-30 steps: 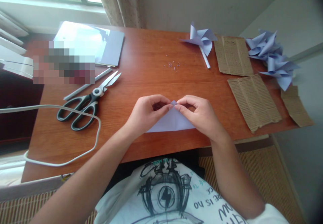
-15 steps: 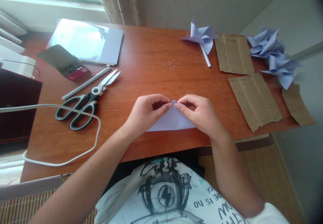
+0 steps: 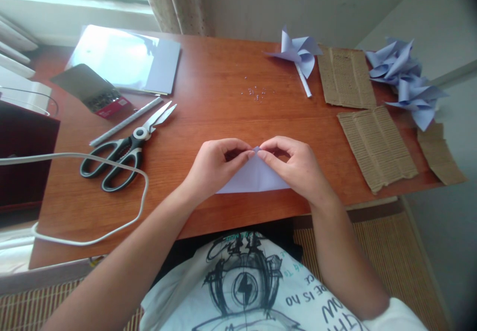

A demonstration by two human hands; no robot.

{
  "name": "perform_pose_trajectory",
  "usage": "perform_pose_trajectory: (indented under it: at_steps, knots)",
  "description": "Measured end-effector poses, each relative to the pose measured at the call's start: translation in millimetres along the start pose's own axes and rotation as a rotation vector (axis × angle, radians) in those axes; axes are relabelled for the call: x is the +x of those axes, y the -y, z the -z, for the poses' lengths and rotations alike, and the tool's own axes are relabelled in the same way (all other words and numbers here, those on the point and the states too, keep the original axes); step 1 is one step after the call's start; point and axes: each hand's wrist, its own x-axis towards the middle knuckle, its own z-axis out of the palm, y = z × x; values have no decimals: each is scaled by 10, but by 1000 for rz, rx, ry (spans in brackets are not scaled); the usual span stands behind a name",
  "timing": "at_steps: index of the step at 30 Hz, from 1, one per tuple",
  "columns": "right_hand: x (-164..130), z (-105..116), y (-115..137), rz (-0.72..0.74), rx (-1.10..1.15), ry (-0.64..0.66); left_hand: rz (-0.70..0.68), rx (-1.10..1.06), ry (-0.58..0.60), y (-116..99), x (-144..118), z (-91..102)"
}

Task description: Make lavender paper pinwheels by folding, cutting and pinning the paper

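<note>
A pale lilac sheet of paper (image 3: 253, 179), folded into a triangle, lies flat near the front edge of the wooden table (image 3: 208, 102). My left hand (image 3: 212, 167) pinches its top corner from the left. My right hand (image 3: 296, 164) pinches the same corner from the right. The fingertips of both hands meet at the paper's tip. Parts of the sheet are hidden under my palms.
Black-handled scissors (image 3: 124, 147), a metal ruler (image 3: 124, 121) and a white cable (image 3: 112, 192) lie to the left. A paper stack (image 3: 126, 60) and a small box (image 3: 93, 90) sit at the back left. Paper pinwheels (image 3: 298, 52) (image 3: 406, 80) and corrugated cardboard pieces (image 3: 376, 144) lie to the right. Tiny beads (image 3: 255, 92) are scattered mid-table.
Both hands stay pinched on the paper's top corner. Only the view has shifted slightly.
</note>
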Motion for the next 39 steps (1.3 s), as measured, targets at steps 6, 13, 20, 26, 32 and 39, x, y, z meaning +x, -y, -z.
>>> perform_pose_trajectory:
  at_steps: [6, 13, 20, 26, 32, 39]
  knots:
    - [6, -6, -12, -9, 8, 12, -18, -3, -2, 21, -5, -10]
    - [8, 4, 0, -23, 41, 25, -4, -9, 1, 11, -8, -7]
    - [0, -4, -19, -17, 62, 25, -5, 5, 7, 10, -7, -7]
    - [-2, -4, -25, -29, 46, 30, -13, 25, 4, 22, -8, -15]
    - [33, 26, 18, 23, -11, 50, -52, 92, 11, 0, -12, -17]
    - [130, 129, 107, 153, -255, 152, -85, 233, 31, 12, -2, -24]
